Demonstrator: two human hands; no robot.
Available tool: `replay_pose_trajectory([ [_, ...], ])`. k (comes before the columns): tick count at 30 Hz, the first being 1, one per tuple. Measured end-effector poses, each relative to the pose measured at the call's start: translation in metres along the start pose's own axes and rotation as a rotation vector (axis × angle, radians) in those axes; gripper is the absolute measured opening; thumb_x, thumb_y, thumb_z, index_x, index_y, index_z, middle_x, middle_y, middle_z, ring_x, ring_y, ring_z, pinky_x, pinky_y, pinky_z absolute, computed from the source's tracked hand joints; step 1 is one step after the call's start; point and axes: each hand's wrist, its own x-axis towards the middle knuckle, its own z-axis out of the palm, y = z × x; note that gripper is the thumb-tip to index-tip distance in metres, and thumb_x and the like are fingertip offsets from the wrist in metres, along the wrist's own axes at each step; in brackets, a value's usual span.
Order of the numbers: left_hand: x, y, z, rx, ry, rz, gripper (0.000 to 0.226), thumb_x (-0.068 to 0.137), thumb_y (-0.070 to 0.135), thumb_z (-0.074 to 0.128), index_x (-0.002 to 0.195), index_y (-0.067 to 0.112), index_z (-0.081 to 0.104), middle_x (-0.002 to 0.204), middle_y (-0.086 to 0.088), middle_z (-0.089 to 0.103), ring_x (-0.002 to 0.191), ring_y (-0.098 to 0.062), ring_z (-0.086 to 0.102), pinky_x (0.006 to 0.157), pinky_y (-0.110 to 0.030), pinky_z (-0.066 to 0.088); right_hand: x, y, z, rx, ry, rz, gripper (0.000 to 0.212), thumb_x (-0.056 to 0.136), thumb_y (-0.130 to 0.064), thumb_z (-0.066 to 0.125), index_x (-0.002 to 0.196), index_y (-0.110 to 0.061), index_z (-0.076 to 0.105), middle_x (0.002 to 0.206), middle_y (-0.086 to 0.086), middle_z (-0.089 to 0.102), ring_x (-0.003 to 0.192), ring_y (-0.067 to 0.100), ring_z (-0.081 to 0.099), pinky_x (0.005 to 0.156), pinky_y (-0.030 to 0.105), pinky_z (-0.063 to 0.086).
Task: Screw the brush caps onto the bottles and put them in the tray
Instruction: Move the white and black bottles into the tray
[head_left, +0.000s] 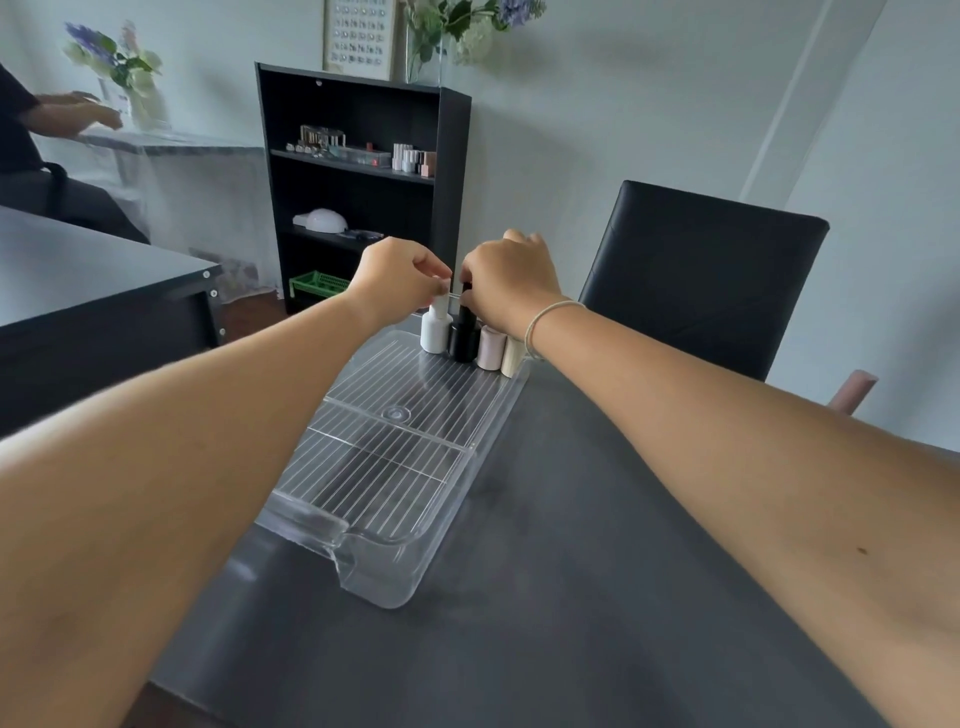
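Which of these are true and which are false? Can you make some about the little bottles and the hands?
1. Four bottles stand at the far end of the clear tray. True.
2. The left hand pinches the white bottle's cap. True.
3. The black bottle lies on its side. False: it stands upright.
4. The right hand rests flat on the table. False: it grips the black bottle's cap.
5. The chair is black. True.
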Motion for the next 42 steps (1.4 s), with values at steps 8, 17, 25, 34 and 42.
replay_pose_trajectory([
  [8,-0.004,0.003,-0.005,0.056,0.002,0.019,0.019,0.086,0.01,0.056,0.102,0.013,0.066,0.095,-0.004,0.064,0.065,-0.007,0.057,0.05,-0.008,0.044,-0.01,0.013,-0.008,0.161,0.07,-0.016,0.028,0.09,-0.027,0.051,0.114,-0.018,0.063,0.113,0.004,0.064,0.11,0.027,0.048,0.091,0.035,0.032],
  [17,-0.018,0.045,-0.007,0.091,0.086,0.194,0.021,0.088,0.016,0.051,0.101,0.021,0.067,0.094,0.006,0.062,0.07,-0.005,0.057,0.046,-0.007,0.045,-0.076,0.072,-0.04,0.24,0.329,-0.005,0.024,0.091,-0.025,0.051,0.103,-0.013,0.068,0.099,0.005,0.07,0.092,0.025,0.056,0.078,0.029,0.034],
  [25,-0.045,0.118,0.044,0.026,-0.029,0.331,0.017,0.088,0.015,0.053,0.096,0.019,0.068,0.083,-0.017,0.068,0.069,-0.021,0.059,0.051,0.0,0.039,-0.169,0.153,-0.073,0.277,0.509,0.216,0.016,0.086,-0.021,0.056,0.093,-0.013,0.068,0.093,0.003,0.069,0.082,0.025,0.056,0.077,0.037,0.044],
  [34,-0.09,0.178,0.125,-0.004,-0.245,0.393,0.018,0.087,0.022,0.056,0.102,0.023,0.066,0.09,0.009,0.06,0.073,-0.004,0.055,0.062,-0.007,0.038,-0.264,0.228,-0.042,0.372,0.445,0.652,0.02,0.088,-0.023,0.051,0.101,-0.017,0.064,0.111,0.002,0.064,0.102,0.025,0.054,0.089,0.036,0.041],
  [42,-0.1,0.2,0.182,0.044,-0.396,0.367,0.032,0.086,0.029,0.058,0.118,0.031,0.056,0.114,0.004,0.055,0.081,-0.004,0.053,0.062,-0.014,0.04,-0.294,0.249,-0.004,0.317,0.039,0.713,0.035,0.089,-0.035,0.047,0.12,-0.021,0.056,0.128,0.003,0.055,0.118,0.027,0.045,0.101,0.039,0.033],
])
